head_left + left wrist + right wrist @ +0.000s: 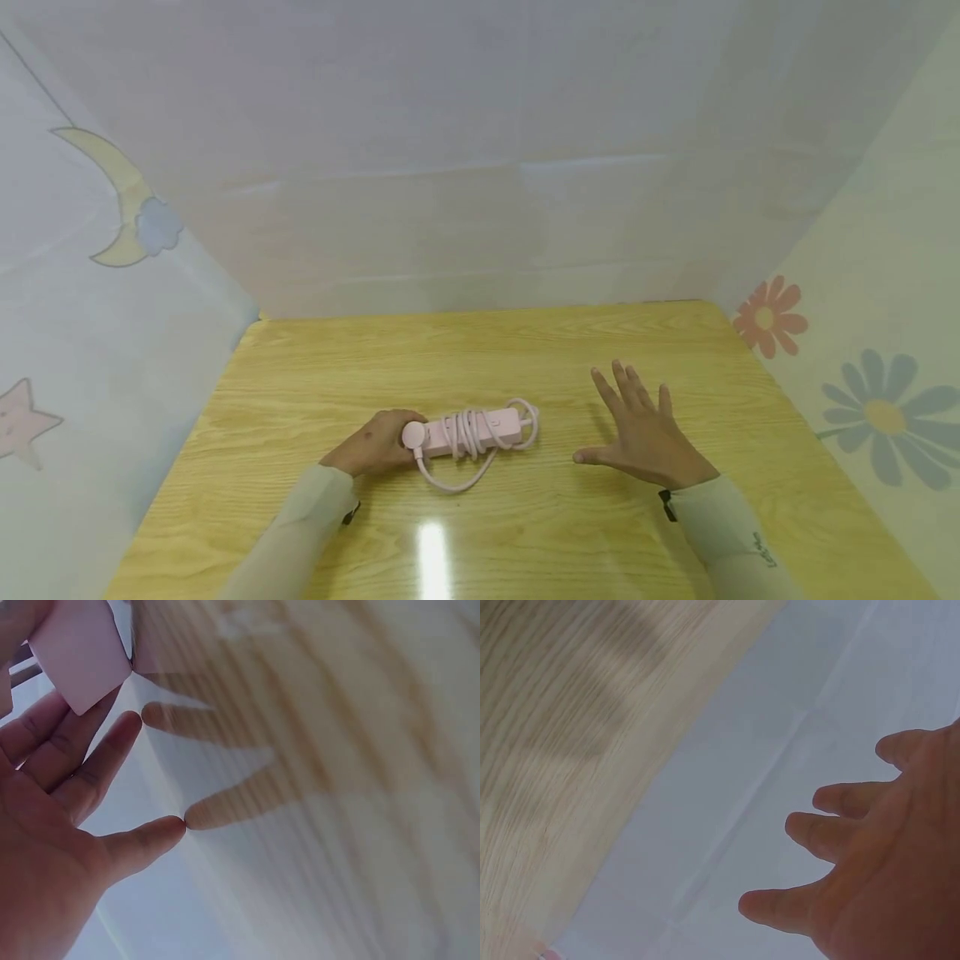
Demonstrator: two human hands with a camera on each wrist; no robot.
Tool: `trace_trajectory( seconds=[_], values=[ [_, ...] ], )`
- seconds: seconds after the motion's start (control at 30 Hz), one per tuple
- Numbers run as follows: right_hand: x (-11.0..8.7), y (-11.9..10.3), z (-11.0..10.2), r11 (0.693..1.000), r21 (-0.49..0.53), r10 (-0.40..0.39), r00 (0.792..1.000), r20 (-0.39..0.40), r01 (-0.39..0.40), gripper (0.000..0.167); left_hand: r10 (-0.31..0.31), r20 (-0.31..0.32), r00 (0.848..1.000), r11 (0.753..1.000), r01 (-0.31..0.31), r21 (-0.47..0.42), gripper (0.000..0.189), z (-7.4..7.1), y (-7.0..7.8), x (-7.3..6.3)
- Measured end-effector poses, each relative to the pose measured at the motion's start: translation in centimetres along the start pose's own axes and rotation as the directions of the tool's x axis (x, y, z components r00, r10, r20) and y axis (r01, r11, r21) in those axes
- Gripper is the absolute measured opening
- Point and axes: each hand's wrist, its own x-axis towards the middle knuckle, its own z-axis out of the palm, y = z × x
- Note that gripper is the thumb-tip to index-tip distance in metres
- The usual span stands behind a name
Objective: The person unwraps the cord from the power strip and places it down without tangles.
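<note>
A pink power strip (508, 425) with its own pink cord (468, 433) wound around the middle is on the wooden table. The cord's round plug (413, 434) lies by the strip's left end. There my left hand (381, 442) grips the strip. In the left wrist view the strip's pink end (82, 656) shows between thumb and fingers, and lower fingers (142, 844) of that hand touch the tabletop. To the right, apart from the strip, my right hand (645, 433) is held over the table with fingers spread and nothing in it. The right wrist view shows those fingers (780, 907) extended.
The wood-grained table (480, 350) has a pale cloth wall (480, 225) behind it. Side walls carry a printed moon (123, 192) on the left and printed flowers (885, 417) on the right. A bright light reflection lies near the table's front.
</note>
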Motion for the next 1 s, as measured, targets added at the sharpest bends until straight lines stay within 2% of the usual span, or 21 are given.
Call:
trace_trajectory(
  seconds=[0.2, 0.47, 0.73, 0.9, 1.0],
  values=[
    [-0.1, 0.1, -0.1, 1.000, -0.001, 0.008, 1.000, 0.010, -0.008, 0.117, -0.004, -0.007, 1.000, 1.000, 0.004, 0.000, 0.030, 0.1, 0.3, -0.1],
    [-0.1, 0.2, 0.0, 1.000, 0.009, 0.012, 1.000, 0.008, -0.012, 0.116, 0.023, -0.047, 0.999, 1.000, -0.024, -0.018, 0.034, 0.4, 0.9, -0.3],
    [-0.2, 0.2, 0.0, 1.000, 0.013, 0.013, 1.000, 0.008, -0.013, 0.115, -0.008, -0.059, 0.998, 0.992, 0.001, -0.128, 0.042, 0.6, 1.3, -0.5],
    [-0.2, 0.1, -0.1, 1.000, 0.006, 0.006, 1.000, 0.009, -0.006, 0.115, 0.019, -0.097, 0.995, 0.982, -0.037, -0.183, 0.042, 0.7, 1.3, -0.5],
    [-0.2, 0.1, 0.0, 1.000, 0.006, 0.002, 1.000, 0.008, -0.002, 0.115, 0.048, -0.131, 0.990, 0.980, -0.073, -0.187, 0.041, 0.9, 1.4, -0.5]
  ],
)
